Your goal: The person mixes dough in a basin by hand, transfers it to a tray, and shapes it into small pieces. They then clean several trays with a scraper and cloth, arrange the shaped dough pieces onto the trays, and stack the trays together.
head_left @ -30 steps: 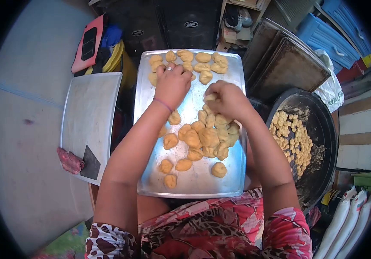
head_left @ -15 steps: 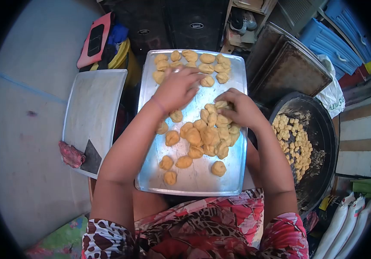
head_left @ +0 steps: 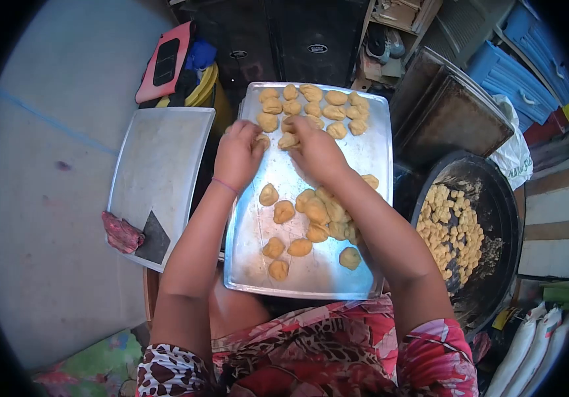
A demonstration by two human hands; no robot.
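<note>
Two bare hands work over one rectangular silver metal tray [head_left: 317, 279]. The left hand [head_left: 237, 155] has its grip closed on one rounded, tan dough lump [head_left: 262, 140] by the tray's left edge; the right hand's [head_left: 322, 153] grip pinches a second lump [head_left: 287, 141] just beside. More lumps stand in rows along the far edge, six lie singly toward the near edge, and an overlapping pile, partly hidden by the right forearm, cannot be counted. The metal is scuffed and shiny. One smaller pale tray [head_left: 159, 152] lies left; one round black basin [head_left: 500, 225] of small dough cubes [head_left: 459, 231] sits right, below blue plastic drawers [head_left: 512, 83].
</note>
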